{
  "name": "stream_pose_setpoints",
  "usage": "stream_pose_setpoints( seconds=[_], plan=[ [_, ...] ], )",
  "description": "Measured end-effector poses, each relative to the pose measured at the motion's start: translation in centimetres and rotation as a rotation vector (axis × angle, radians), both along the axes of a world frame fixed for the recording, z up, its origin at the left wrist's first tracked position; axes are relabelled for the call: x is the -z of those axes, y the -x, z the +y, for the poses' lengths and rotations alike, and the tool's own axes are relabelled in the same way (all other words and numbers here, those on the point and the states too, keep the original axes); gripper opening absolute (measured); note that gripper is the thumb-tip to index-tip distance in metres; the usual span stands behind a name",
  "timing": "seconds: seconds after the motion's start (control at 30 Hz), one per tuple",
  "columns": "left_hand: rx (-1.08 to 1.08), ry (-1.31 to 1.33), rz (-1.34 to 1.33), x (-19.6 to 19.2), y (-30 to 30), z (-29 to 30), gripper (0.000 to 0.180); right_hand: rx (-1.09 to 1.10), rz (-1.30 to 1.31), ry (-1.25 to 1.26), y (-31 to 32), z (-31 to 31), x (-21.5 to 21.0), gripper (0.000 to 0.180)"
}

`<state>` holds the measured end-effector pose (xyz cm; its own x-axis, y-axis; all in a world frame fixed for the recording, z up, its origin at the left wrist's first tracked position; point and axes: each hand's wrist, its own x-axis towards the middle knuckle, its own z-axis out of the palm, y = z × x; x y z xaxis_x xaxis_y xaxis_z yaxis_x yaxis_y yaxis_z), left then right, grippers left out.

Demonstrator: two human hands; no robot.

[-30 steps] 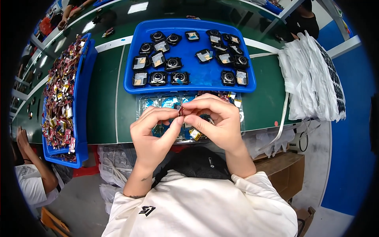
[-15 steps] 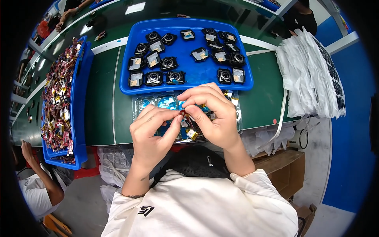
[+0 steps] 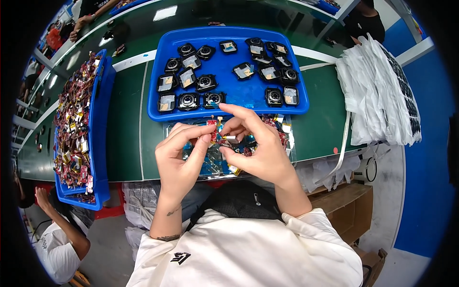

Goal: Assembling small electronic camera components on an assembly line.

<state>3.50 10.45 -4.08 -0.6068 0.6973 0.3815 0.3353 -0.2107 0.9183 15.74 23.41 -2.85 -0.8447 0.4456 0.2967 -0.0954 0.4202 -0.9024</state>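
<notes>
My left hand (image 3: 179, 150) pinches a small red circuit board (image 3: 213, 133) between thumb and forefinger, above a clear plastic tray (image 3: 292, 155). Just to its right is a small silver battery (image 3: 231, 139), close to the curled fingers of my right hand (image 3: 258, 143). The right thumb and forefinger are spread apart; whether another fingertip touches the battery is hard to see. Beneath both hands, the clear tray holds blue film pieces and several boards with batteries, partly hidden by my fingers. Beyond it sits a blue tray (image 3: 229, 114) with several black watch cases (image 3: 206, 82).
At left, a blue bin (image 3: 99, 143) is heaped with small red boards and batteries (image 3: 71, 138). White packing sheets (image 3: 366, 95) are stacked at right on the green table (image 3: 125, 119). A cardboard box (image 3: 351, 205) lies below. Other people sit at left and across the table.
My right thumb and forefinger have spread apart from the board. The red board now shows upright in my left pinch, with the silver battery beside it. The view has shifted slightly.
</notes>
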Motion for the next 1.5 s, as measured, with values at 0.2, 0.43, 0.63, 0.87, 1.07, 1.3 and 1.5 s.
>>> stream_pose_setpoints(
  seconds=[0.2,0.43,0.63,0.87,1.07,1.3,1.5],
  plan=[
    [-0.094,0.054,0.326,-0.4,0.1,0.1,0.023,0.058,-0.022,-0.053,-0.1,0.3,-0.1,0.030],
    [-0.179,-0.019,0.462,-0.5,0.1,0.1,0.023,-0.019,0.110,-0.009,0.0,0.4,0.5,0.020],
    [-0.179,0.053,0.497,-0.6,0.0,-0.4,0.022,0.040,0.249,-0.139,0.5,0.9,0.8,0.014],
    [-0.214,0.093,0.315,-0.4,0.2,-0.3,0.013,0.103,0.265,-0.310,-0.1,1.6,0.9,0.015],
    [-0.158,0.102,0.316,-1.2,-0.4,-0.4,0.012,0.008,0.179,-0.135,0.2,0.5,0.8,0.017],
    [0.011,0.077,0.238,-0.7,0.0,-1.1,0.012,0.008,0.247,0.092,0.1,0.2,0.6,0.013],
    [0.007,0.059,-0.195,-0.5,-0.4,-1.4,0.008,-0.091,0.063,0.171,-0.5,-0.1,0.5,0.013]
  ],
)
